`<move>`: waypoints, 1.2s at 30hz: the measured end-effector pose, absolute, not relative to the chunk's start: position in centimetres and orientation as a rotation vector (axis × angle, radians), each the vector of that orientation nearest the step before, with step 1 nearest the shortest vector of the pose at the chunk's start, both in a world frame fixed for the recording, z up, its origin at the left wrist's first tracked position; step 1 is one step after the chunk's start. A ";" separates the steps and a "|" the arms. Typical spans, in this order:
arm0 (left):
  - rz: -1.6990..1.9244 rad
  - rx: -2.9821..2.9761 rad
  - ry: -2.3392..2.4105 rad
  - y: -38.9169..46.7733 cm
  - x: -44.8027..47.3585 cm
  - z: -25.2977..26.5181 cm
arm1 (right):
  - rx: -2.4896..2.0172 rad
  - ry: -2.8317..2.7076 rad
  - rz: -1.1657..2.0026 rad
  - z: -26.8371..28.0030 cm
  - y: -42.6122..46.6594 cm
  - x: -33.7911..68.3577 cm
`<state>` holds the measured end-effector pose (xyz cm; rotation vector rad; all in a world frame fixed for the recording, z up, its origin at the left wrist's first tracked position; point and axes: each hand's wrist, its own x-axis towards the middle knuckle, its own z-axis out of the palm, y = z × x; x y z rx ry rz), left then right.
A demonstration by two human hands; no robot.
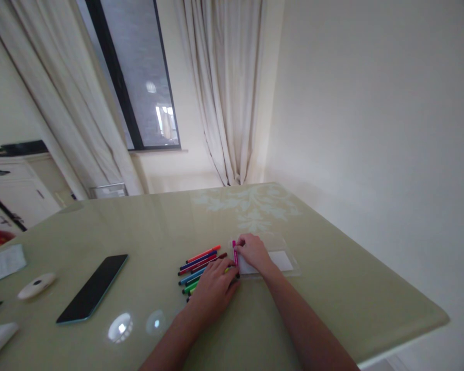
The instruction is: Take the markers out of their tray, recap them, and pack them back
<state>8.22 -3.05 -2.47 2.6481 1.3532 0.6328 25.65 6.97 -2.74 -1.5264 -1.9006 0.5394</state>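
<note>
My right hand (253,251) pinches a magenta marker (235,257) near its upper end. The marker stands lengthwise along the left side of a clear plastic case (296,257) with a white card (280,260) inside. Over a row of coloured markers (199,263) lies my left hand (216,283), its fingers stretched out and its fingertips beside the magenta marker's lower end. Orange, blue, red, brown and green markers show to the left of that hand, which hides part of several of them.
A dark-screened phone or tablet (95,288) lies on the glossy green table (147,221), with a white computer mouse (36,286) left of it. Paper (3,264) is at the far left edge. A wall (371,129) runs along the table's right side.
</note>
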 end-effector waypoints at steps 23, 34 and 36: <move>1.000 1.707 1.149 -1.7 5.0 0.6 | -1.565 -1.914 0.558 -1.4 6.9 25.9; 1.339 1.117 1.044 -0.6 4.9 -0.1 | -0.802 -1.719 1.446 0.8 4.8 23.9; 1.377 1.093 1.051 -0.5 4.9 -0.2 | -0.779 -1.699 1.488 1.0 4.3 23.8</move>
